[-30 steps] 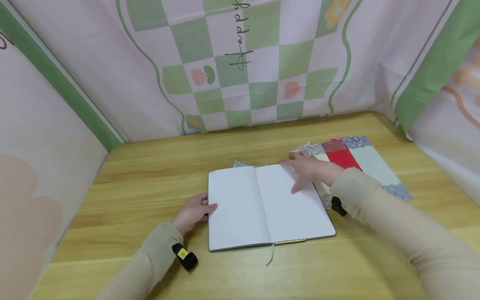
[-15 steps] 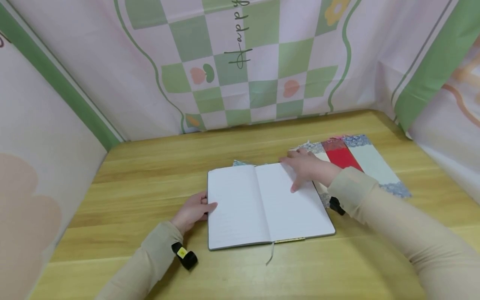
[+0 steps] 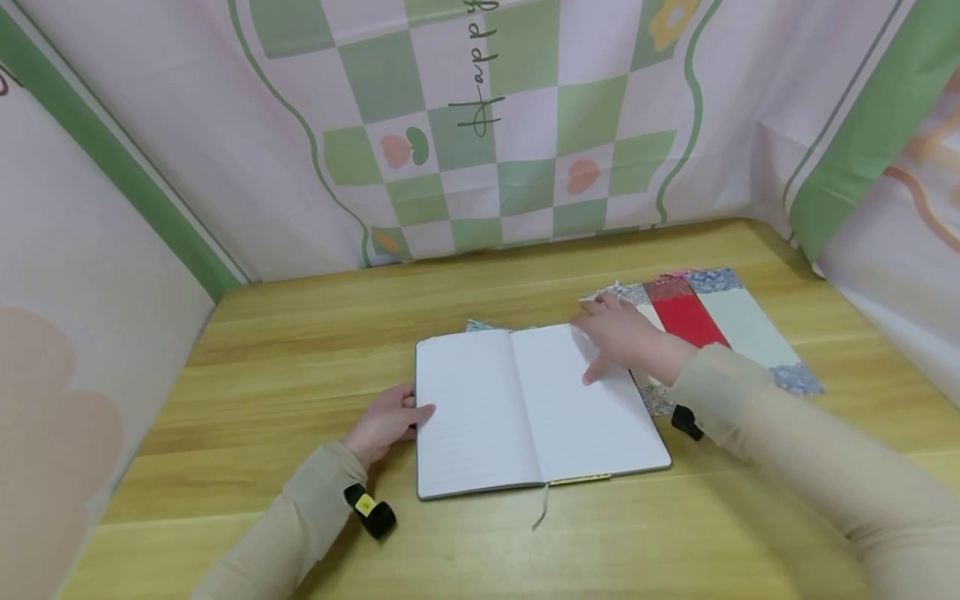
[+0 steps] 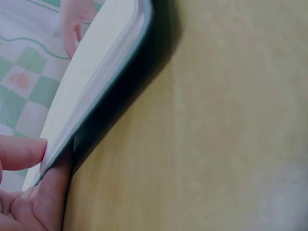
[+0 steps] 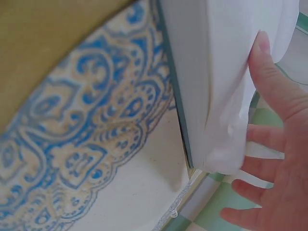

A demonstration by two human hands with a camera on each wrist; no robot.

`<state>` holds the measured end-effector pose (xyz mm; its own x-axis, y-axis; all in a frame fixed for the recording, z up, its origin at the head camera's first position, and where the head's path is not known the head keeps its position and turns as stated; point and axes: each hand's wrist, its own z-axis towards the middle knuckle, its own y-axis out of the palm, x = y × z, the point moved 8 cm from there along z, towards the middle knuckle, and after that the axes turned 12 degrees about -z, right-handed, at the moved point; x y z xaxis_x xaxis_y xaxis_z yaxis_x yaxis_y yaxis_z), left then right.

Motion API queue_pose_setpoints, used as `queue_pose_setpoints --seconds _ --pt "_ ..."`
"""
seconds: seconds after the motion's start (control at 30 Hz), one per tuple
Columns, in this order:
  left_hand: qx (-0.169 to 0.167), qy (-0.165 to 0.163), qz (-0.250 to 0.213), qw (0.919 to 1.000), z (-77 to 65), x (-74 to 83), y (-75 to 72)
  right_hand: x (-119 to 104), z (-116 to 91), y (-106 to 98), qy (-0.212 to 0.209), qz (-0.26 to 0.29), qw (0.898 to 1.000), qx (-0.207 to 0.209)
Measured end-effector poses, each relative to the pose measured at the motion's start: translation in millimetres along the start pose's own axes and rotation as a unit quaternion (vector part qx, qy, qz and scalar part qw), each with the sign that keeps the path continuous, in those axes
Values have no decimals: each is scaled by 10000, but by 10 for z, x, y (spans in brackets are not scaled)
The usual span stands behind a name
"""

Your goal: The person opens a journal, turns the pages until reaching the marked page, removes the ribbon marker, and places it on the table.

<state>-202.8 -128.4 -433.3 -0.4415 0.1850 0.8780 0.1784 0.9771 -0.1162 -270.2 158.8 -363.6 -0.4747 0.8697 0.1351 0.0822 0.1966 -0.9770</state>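
Note:
An open notebook (image 3: 472, 417) with blank, faintly lined pages lies on the wooden table. My left hand (image 3: 384, 423) grips its left edge; the left wrist view shows the thumb (image 4: 24, 153) on the page and fingers beneath the dark cover. Over the far right corner is my right hand (image 3: 626, 337). In the right wrist view its thumb (image 5: 269, 72) touches a loosely curving page (image 5: 228, 110), while the other fingers stretch out, spread, by the page edge. A grey ribbon (image 3: 542, 508) trails from the spine. Light-blue tassel threads (image 3: 486, 327) stick out behind the notebook.
Right of the notebook lie flat bookmark-like strips: a red one (image 3: 690, 321) and a pale one with blue lace-patterned ends (image 3: 757, 329). A patterned white strip (image 5: 134, 187) lies against the notebook's right side. Patterned curtain cloth (image 3: 525, 183) hangs behind the wooden table (image 3: 300, 333).
My right hand has shifted slightly to the right, its fingertips drawing back from the top of the right page. The left hand and notebook stay in place.

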Motion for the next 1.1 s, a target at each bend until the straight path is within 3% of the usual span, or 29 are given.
queue_pose_setpoints --seconds 0.23,0.37,0.63,0.8,0.93,1.03,1.1 --pt "26 -39 25 10000 18 -12 -7 -48 -123 -62 -111 499 9984 245" --pt "-3 -12 -9 10000 6 -1 1 -61 -220 -75 -374 923 9944 359" --pt "27 17 21 10000 -22 39 7 -106 -442 -235 -744 2275 9699 438" --pt "26 -17 -12 10000 -22 37 7 -85 -511 -240 -542 3333 9412 -52" --pt "20 -41 -1 10000 -25 27 9 -125 -545 -180 -394 4323 8992 -545" --pt "14 -59 21 10000 -21 18 11 -244 -557 -141 -588 4786 8723 -810" --pt "14 -60 35 10000 -15 13 12 -375 -557 -131 -916 4846 8651 -916"
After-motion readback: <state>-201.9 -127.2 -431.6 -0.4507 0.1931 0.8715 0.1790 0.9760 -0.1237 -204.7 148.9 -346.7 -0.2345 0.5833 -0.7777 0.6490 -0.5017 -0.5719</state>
